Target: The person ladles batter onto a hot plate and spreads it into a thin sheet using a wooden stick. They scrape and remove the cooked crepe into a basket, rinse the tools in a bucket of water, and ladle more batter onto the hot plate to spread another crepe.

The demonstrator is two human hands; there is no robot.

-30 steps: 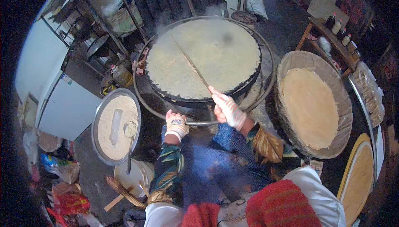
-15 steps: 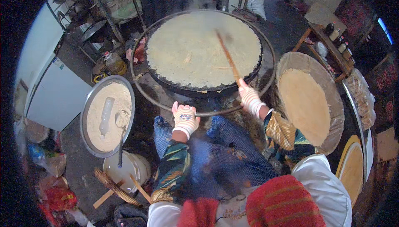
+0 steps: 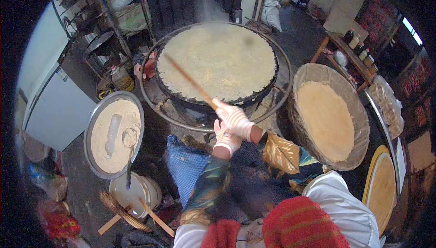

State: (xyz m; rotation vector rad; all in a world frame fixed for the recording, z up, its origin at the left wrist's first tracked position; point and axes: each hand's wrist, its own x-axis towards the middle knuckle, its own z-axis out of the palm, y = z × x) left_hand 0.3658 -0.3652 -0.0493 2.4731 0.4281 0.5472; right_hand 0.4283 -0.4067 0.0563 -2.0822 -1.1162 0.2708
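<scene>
A large round pancake (image 3: 218,59) covers a steaming black griddle (image 3: 247,100). My right hand (image 3: 235,118), in a striped glove with bare fingertips, is closed round a long wooden stick (image 3: 187,78). That stick slants up and left across the pancake's left side; motion blurs it, so whether it touches the batter does not show. Just below, my left hand (image 3: 227,140), gloved the same way, is at the near side of the metal ring (image 3: 156,112) around the griddle. The right hand partly covers its fingers, hiding what they hold, if anything.
Left stands a metal basin (image 3: 93,157) of pale batter with a ladle (image 3: 129,168) and a clear bottle (image 3: 113,134). Below it is a white bucket (image 3: 152,189) with wooden sticks across. Right sits a lined basket (image 3: 363,125) holding flat round pancakes (image 3: 324,121). Bottles (image 3: 354,41) stand on a shelf.
My right hand has swung left with the stick, which now slants left instead of lying over the pancake's right side. My left hand has shifted right, under the right one. The view has tilted slightly.
</scene>
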